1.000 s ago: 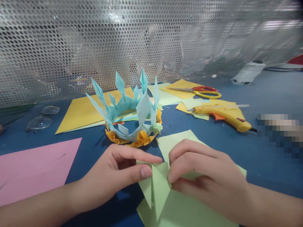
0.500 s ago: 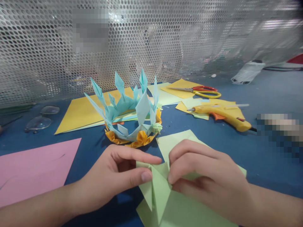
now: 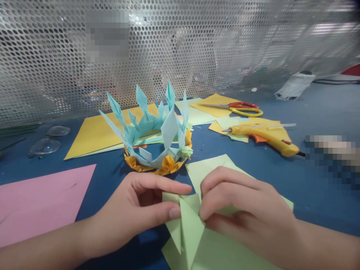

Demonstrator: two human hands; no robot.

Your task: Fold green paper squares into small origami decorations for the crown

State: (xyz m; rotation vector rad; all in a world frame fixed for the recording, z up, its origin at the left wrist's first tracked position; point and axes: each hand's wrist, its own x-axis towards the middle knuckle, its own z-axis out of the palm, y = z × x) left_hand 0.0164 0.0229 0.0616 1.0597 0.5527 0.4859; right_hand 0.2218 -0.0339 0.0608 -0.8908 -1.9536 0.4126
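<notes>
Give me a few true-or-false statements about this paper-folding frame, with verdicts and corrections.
1. The left hand and the right hand both pinch the light green paper. True.
2. The glue gun lies left of the blue paper crown. False: it lies to the crown's right.
3. The scissors rest on a yellow sheet. True.
4. The pink sheet lies beside the right hand. False: it lies at the far left, beyond the left forearm.
</notes>
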